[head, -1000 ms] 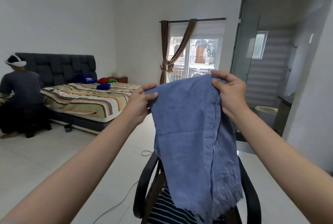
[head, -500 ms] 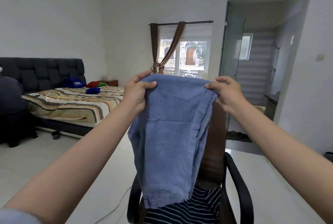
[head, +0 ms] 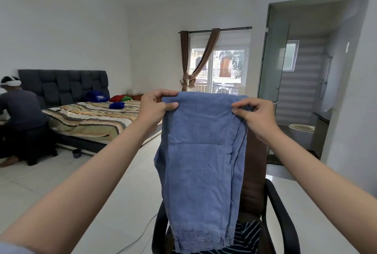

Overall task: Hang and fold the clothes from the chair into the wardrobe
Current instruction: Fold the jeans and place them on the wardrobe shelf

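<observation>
A pair of blue jeans [head: 201, 172], folded over at the top, hangs in the air in front of me above the chair [head: 255, 184]. My left hand [head: 156, 108] grips the fold's left corner, thumb in front. My right hand [head: 256, 116] pinches the fold's right corner. The hems dangle just above a dark striped garment [head: 245, 233] lying on the chair's seat. The chair is brown with black armrests; the jeans hide most of its seat. No wardrobe is in view.
A bed [head: 87, 121] with a striped cover stands at left, with a person [head: 22, 119] crouched beside it. A curtained window [head: 220, 68] is straight ahead. A bathroom doorway [head: 302, 90] opens at right. A white cable [head: 138, 237] runs across the tiled floor.
The jeans have gone from hanging crooked to a squared fold held level by both hands. My hands moved further apart, and the hems rose above the striped garment.
</observation>
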A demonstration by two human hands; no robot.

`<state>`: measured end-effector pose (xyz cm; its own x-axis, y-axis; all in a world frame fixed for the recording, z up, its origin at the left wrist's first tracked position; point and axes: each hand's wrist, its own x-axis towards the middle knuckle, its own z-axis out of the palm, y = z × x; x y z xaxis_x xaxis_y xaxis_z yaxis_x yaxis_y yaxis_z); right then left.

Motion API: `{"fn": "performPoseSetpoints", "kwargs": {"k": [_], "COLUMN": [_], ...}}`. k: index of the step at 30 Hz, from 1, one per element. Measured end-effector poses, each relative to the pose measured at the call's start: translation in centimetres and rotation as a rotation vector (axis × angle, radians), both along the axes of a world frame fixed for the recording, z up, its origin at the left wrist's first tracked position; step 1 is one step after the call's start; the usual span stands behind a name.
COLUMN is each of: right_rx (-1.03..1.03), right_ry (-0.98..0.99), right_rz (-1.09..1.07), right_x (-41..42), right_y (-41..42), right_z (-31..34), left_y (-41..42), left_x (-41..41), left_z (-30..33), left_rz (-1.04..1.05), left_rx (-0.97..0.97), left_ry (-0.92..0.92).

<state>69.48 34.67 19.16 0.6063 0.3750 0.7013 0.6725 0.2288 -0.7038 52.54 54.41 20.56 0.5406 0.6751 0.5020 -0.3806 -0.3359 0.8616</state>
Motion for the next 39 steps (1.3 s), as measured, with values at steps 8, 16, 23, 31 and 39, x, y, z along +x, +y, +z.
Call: {"fn": "performPoseSetpoints", "kwargs": {"k": [8, 16, 23, 31, 39], "right_rx": [-0.102, 0.204, 0.359, 0.370, 0.364], "right_ry": [-0.354, -0.431, -0.451, -0.231, 0.054], "right_rz": [-0.605, -0.358, -0.284, -0.132, 0.179], "right_x": [-0.2, -0.2, -2.1, -4.7, -5.8], "right_y": [-0.1, -0.9, -1.3, -0.7, -0.7], "right_z": [-1.7, -0.7, 0.5, 2.6, 3.8], "left_y": [-1.7, -1.8, -0.6, -1.0, -0.7], "left_x": [-0.4, -1.0, -2.0, -2.6, -4.1], "left_z": [0.8, 1.4, 0.2, -2.6, -2.8], "left_rz": [0.104, 0.184, 0.327, 0.313, -0.053], "left_rx": [0.257, 0.464, 0.575, 0.449, -0.013], "left_ry": [-0.010, -0.026, -0.004, -0.055, -0.212]}}
